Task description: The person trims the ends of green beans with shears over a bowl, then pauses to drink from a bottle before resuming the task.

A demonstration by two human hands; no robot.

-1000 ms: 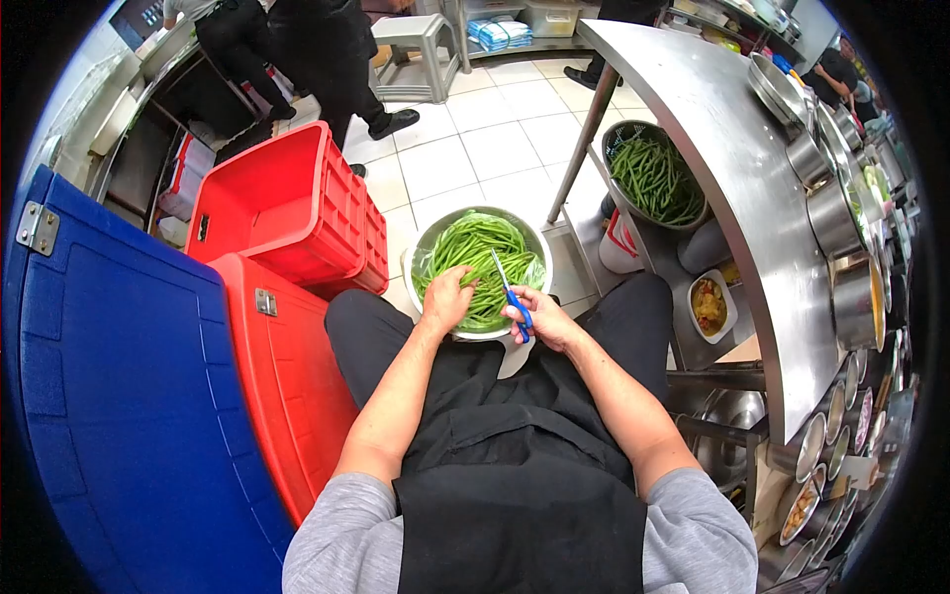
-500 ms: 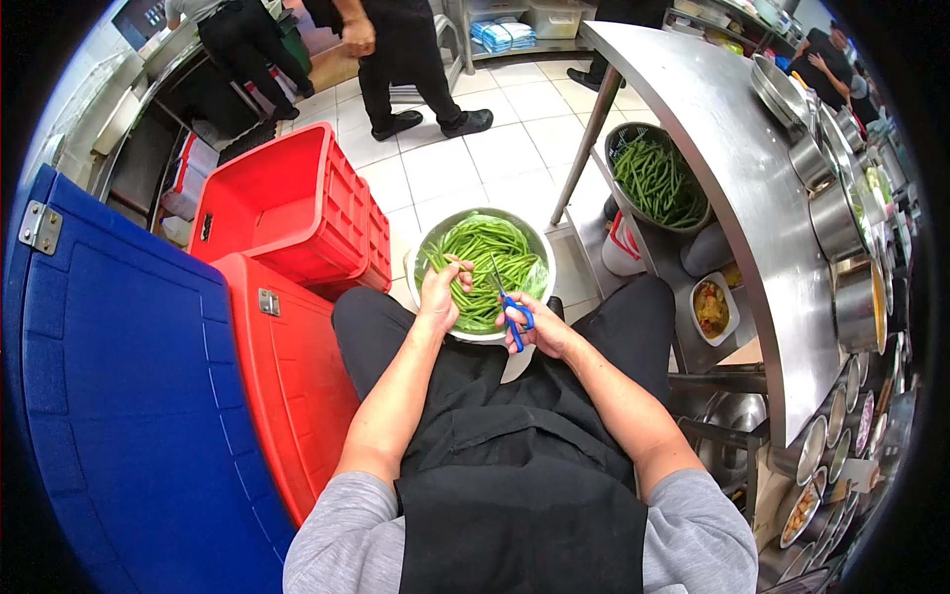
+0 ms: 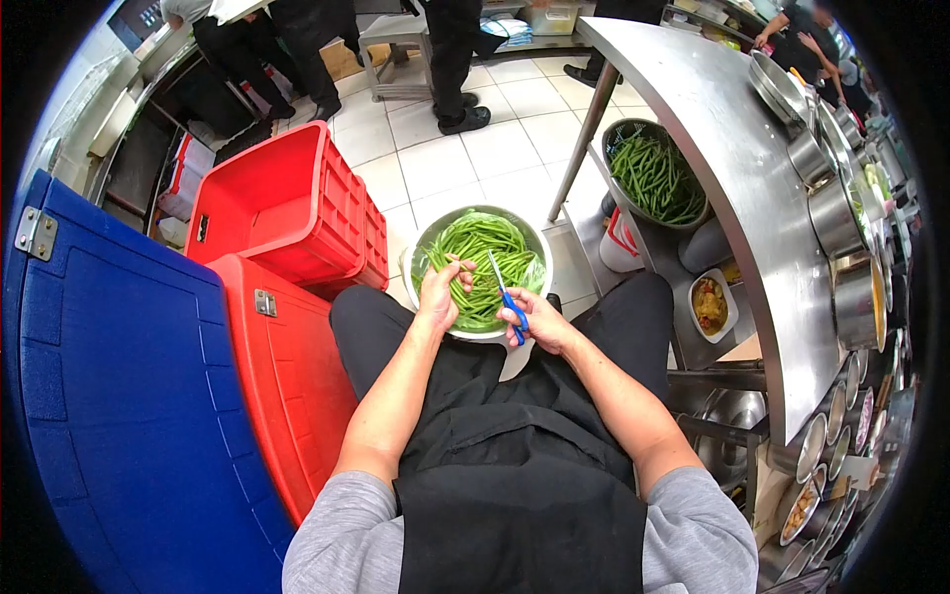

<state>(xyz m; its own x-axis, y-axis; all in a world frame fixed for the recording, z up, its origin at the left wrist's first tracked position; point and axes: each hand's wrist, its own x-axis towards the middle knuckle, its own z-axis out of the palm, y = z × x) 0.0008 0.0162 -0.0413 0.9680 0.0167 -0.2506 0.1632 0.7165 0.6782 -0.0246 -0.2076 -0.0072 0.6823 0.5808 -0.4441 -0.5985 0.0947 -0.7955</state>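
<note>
Between my knees stands a round bowl (image 3: 544,246) heaped with long green beans (image 3: 487,232), some lying in or against clear plastic. Over its left side, my left hand (image 3: 439,295) is closed, pinching several green beans whose ends point up and left. My right hand (image 3: 540,326), at the bowl's lower right edge, grips blue-handled scissors (image 3: 515,315). Their blades look shut and point up over the beans, a short way to the right of my left fingers. Exactly how many beans I hold is hidden by my fingers.
Red crate (image 3: 341,223) and red lid (image 3: 287,366) flank my left, beside a big blue lid (image 3: 129,396). On my right, a steel table (image 3: 737,168) has a basin of green beans (image 3: 653,178) and a food tub (image 3: 711,307) beneath. People stand on the tiles ahead.
The scissor blades, slightly apart before, have come together. My left hand stays nearly still. Ahead, people have shifted position, and a pale stool now shows behind a person's legs.
</note>
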